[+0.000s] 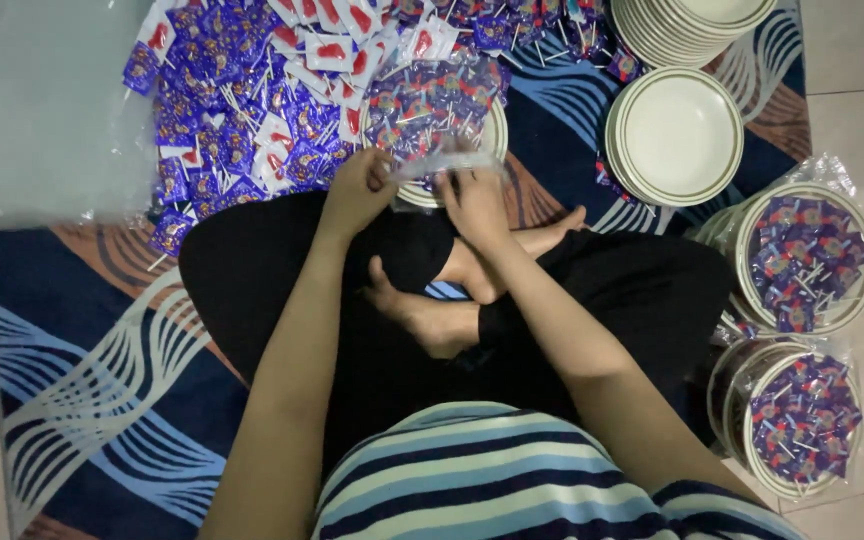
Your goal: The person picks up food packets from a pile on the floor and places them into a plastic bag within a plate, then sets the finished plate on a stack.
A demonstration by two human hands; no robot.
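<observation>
- at the upper middle of the frame i see both hands meeting over a plate of wrapped sweets (430,105), which sits on the rug just past my crossed legs.
- my left hand (357,188) has its fingers curled and pressed together, pinching one end of the clear plastic wrap (447,162) that covers that plate.
- my right hand (472,200) is closed the same way, fingers pinching the other end of the wrap; the gathered strip runs between the two hands.
- the plate under the wrap is heaped with small purple packets with white sticks showing.
- in the upper left of the frame a loose pile of sweets (242,110), purple and white-and-red packets, spreads over the rug (82,360).
- a sheet of clear plastic (42,100) blurs the top left corner.
- at the upper right there is a stack of empty plates (674,135), and another stack (692,25) cut by the top edge.
- at the right edge two finished plates, one upper (804,258) and one lower (802,415), are filled with purple sweets and wrapped in clear plastic, each on a small stack.
</observation>
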